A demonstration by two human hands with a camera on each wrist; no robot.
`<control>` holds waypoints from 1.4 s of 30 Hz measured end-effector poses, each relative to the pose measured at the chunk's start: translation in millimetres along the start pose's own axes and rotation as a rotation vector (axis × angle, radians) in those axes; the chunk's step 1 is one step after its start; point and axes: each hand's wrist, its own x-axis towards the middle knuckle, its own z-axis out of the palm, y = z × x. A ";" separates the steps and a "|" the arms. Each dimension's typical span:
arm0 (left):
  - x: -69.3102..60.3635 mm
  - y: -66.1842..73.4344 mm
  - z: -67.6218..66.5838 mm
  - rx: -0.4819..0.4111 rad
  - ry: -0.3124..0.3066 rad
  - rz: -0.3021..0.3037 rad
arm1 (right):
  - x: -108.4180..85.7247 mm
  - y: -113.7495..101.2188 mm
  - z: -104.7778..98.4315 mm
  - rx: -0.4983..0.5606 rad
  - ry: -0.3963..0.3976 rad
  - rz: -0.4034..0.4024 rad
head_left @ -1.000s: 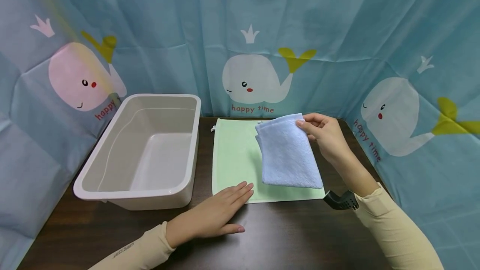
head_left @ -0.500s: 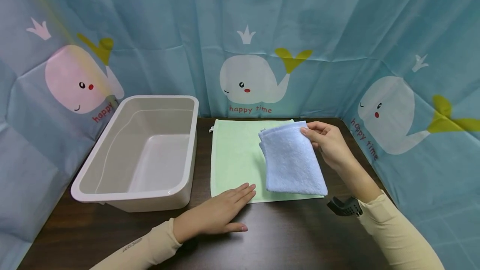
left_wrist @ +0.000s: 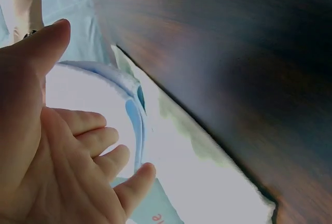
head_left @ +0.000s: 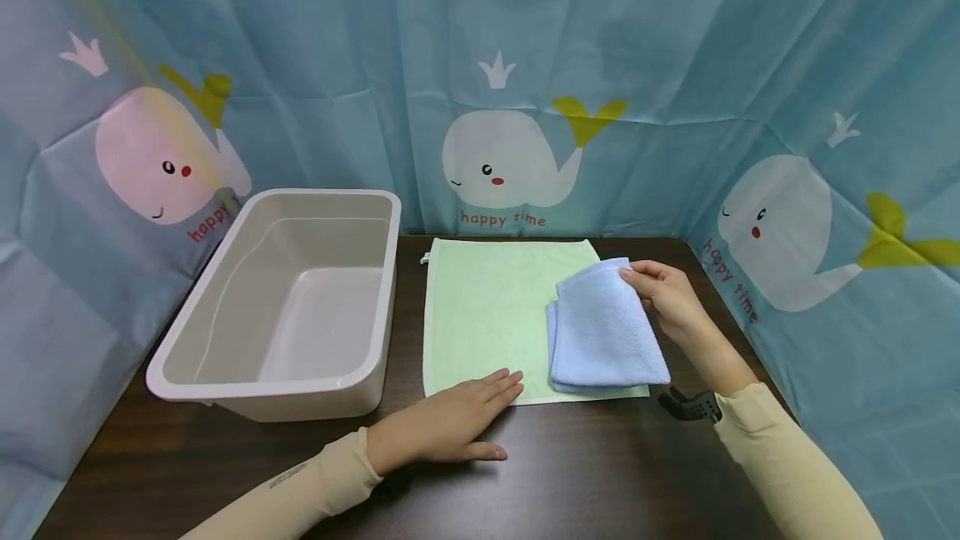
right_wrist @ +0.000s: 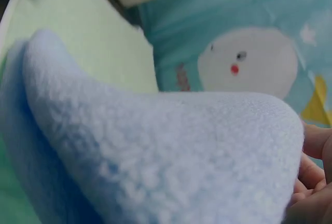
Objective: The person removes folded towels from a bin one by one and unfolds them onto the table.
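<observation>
A folded light-blue towel hangs by its far right corner from my right hand, which pinches it between thumb and fingers. Its lower edge meets the right part of a pale green towel spread flat on the table. Close up in the right wrist view, the blue towel shows a fluffy surface and folded layers. My left hand lies at the green towel's near edge with straight fingers, holding nothing. In the left wrist view the left hand's fingers look relaxed, with the blue towel beyond them.
A light-grey plastic basin stands on the left of the dark wooden table, with nothing in it. Blue curtains with whale prints enclose the back and both sides.
My right hand has moved right and nearer, lowering the blue towel onto the green towel's right part. The left hand has slid slightly right along the near edge.
</observation>
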 end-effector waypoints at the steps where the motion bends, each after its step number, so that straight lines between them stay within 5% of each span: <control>1: 0.6 0.0 0.9 -0.004 -0.009 -0.005 | 2.2 4.7 -4.1 -0.002 0.008 0.011; 8: 3.0 -0.4 5.6 -0.012 -0.072 -0.045 | 14.3 30.1 -23.6 -0.100 0.050 0.048; 13: 6.9 1.1 8.6 0.019 -0.069 -0.015 | 18.2 42.4 -31.3 -0.211 0.087 0.056; 28: 42.8 9.4 5.3 0.106 -0.097 0.020 | 34.5 86.7 -41.0 -0.439 0.149 0.091; 36: 57.6 4.7 5.7 0.120 -0.084 0.049 | 21.8 80.8 -24.4 -0.683 0.269 -0.132; 42: 68.1 -0.8 8.8 0.108 -0.089 0.060 | 0.3 67.3 9.7 -0.572 -0.010 -0.250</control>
